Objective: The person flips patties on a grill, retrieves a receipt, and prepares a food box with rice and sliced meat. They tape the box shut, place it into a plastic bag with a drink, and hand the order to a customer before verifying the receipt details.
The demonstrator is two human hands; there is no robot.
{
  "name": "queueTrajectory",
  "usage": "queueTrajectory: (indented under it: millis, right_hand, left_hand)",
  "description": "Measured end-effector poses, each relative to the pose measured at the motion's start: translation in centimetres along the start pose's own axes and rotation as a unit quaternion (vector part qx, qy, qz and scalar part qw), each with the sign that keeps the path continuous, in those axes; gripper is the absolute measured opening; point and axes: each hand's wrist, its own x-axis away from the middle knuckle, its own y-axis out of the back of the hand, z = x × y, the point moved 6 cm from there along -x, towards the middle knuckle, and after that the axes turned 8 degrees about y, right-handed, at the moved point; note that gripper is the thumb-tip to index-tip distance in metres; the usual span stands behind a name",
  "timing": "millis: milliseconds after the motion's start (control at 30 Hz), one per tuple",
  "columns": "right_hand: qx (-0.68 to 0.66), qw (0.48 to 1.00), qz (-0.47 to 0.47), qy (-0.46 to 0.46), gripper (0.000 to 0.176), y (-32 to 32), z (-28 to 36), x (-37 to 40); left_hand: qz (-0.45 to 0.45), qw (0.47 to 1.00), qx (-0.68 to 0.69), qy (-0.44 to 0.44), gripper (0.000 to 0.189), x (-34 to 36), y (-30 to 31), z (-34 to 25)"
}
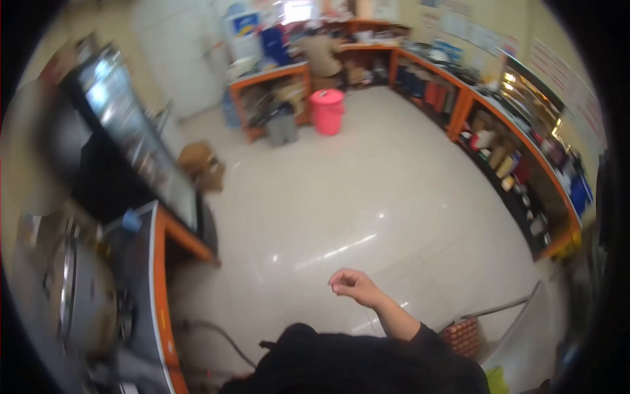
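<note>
Eggs (pixel 461 337) beside pale panel (pixel 527 341)

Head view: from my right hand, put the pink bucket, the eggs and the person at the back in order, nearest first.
From your right hand:
1. Eggs, lower right
2. Pink bucket, ahead across the floor
3. Person, beyond the bucket, by the far counter

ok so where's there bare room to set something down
The widest bare patch is the floor bordered by the pink bucket, cardboard boxes and right-hand counter. It's crowded on that counter and its shelves, and around the large pot at left.
</note>
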Motion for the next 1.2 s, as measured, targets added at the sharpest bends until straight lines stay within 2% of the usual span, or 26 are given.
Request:
queueTrajectory:
  millis: [100, 167, 200, 267, 333, 367, 433, 467, 500, 533, 567, 600, 633, 667, 733, 767, 800, 867, 933, 1000, 1033, 1067, 1100, 1133, 1167, 1200]
  right_hand:
    - [-0.072, 0.993, 0.090, 0.039, 0.037, 6.6, 4.5, -2.0]
    - [-0.079, 0.934, 0.306, 0.168, 0.045, 9.2, 9.7, -3.3]
    - [-0.042, 0.900, 0.380, 0.210, 0.056, 10.4, 13.6, -2.0]
    - [0.019, 0.858, 0.435, 0.275, 0.045, 11.4, 20.0, -3.0]
    - [0.060, 0.852, 0.474, 0.215, 0.041, 13.4, 22.8, -5.7]
    - [0.081, 0.849, 0.490, 0.180, 0.039, 15.1, 23.6, -7.1]
    - [0.059, 0.843, 0.491, 0.211, 0.033, 20.0, 21.6, -7.4]
    - [0.027, 0.846, 0.472, 0.246, 0.026, 21.6, 22.7, -9.2]
    - [-0.004, 0.846, 0.452, 0.282, 0.024, 23.3, 23.7, -10.8]
    - [-0.138, 0.858, 0.347, 0.353, 0.021, 26.5, 23.2, -12.0]
    - [-0.265, 0.840, 0.230, 0.415, 0.021, 30.0, 19.5, -12.5]
    - [-0.381, 0.815, 0.093, 0.427, 0.015, 33.0, 17.4, -13.6]
    - [-0.460, 0.766, -0.052, 0.445, 0.010, 36.0, 14.8, -14.3]
    - [-0.494, 0.769, -0.130, 0.384, 0.013, 38.9, 12.6, -16.2]
    - [-0.536, 0.745, -0.315, 0.241, 0.027, 44.9, 5.6, -19.0]
    - [-0.530, 0.757, -0.354, 0.139, 0.036, 46.6, 6.7, -21.1]
    - [-0.518, 0.793, -0.292, 0.132, 0.039, 49.5, 7.2, -23.9]
    - [-0.459, 0.827, -0.317, 0.068, 0.040, 58.2, 7.1, -28.0]
    - [-0.367, 0.861, -0.353, 0.019, 0.038, 66.0, 13.8, -32.7]
    - [-0.227, 0.921, -0.263, 0.178, 0.031, 75.6, 21.1, -35.6]
    - [-0.159, 0.913, -0.276, 0.254, 0.026, 78.9, 26.2, -36.2]
    - [-0.166, 0.862, -0.232, 0.419, 0.022, 77.5, 32.1, -37.1]
    - [-0.182, 0.787, -0.152, 0.570, 0.021, 75.9, 37.6, -37.5]
    - [-0.256, 0.638, 0.252, 0.681, 0.022, 75.8, 42.9, -39.2]
    - [-0.183, 0.683, 0.384, 0.593, 0.023, 77.8, 45.7, -41.4]
    - [-0.104, 0.701, 0.506, 0.492, 0.024, 79.7, 46.2, -43.1]
  left_hand:
    - [0.015, 1.000, 0.003, 0.025, 0.036, -4.8, 10.7, -4.9]
    - [0.017, 1.000, -0.007, 0.024, 0.036, -8.8, 17.0, -8.1]
    - [0.016, 0.999, -0.013, 0.025, 0.036, -9.6, 19.4, -9.7]
    - [0.015, 0.999, -0.027, 0.016, 0.036, -12.5, 24.5, -13.6]
    - [0.004, 0.999, -0.049, -0.017, 0.036, -15.8, 30.7, -19.2]
    - [-0.008, 0.997, -0.063, -0.043, 0.036, -17.8, 34.2, -22.8]
    - [-0.033, 0.990, -0.093, -0.100, 0.037, -23.5, 41.4, -32.7]
    - [-0.043, 0.986, -0.103, -0.124, 0.038, -26.3, 45.3, -38.4]
    - [-0.021, 0.995, -0.058, -0.074, 0.037, -30.1, 48.9, -44.4]
    - [-0.173, 0.961, -0.064, -0.204, 0.037, -30.9, 53.5, -51.3]
    - [-0.262, 0.881, -0.127, -0.372, 0.041, -30.8, 56.3, -58.3]
    - [-0.320, 0.830, -0.061, -0.453, 0.038, -26.7, 59.9, -63.3]
    - [-0.220, 0.889, 0.019, -0.402, 0.035, -24.7, 62.2, -68.5]
    - [-0.116, 0.926, 0.101, -0.344, 0.033, -22.1, 64.2, -73.7]
    - [-0.069, 0.926, 0.121, -0.350, 0.030, -19.4, 66.8, -82.0]
    - [-0.043, 0.927, 0.134, -0.348, 0.029, -18.9, 67.3, -84.9]
    - [-0.054, 0.924, 0.129, -0.357, 0.030, -19.2, 67.8, -87.3]
    - [-0.089, 0.918, 0.114, -0.370, 0.032, -20.6, 69.2, -89.8]
    - [0.010, 0.952, 0.131, -0.275, 0.034, -24.1, 69.0, -89.1]
    - [0.008, 0.959, 0.124, -0.253, 0.032, -28.3, 68.6, -86.1]
    - [-0.007, 0.964, 0.131, -0.230, 0.029, -29.0, 68.9, -84.3]
    - [-0.021, 0.968, 0.139, -0.206, 0.026, -29.6, 69.2, -82.6]
    - [-0.151, 0.912, -0.240, -0.298, 0.018, -31.5, 68.0, -81.9]
    - [-0.104, 0.946, -0.253, -0.177, 0.014, -30.5, 68.2, -81.2]
    - [-0.055, 0.966, -0.229, -0.108, 0.015, -30.5, 68.8, -80.6]
    - [-0.019, 0.983, -0.172, -0.062, 0.016, -30.9, 70.1, -81.3]
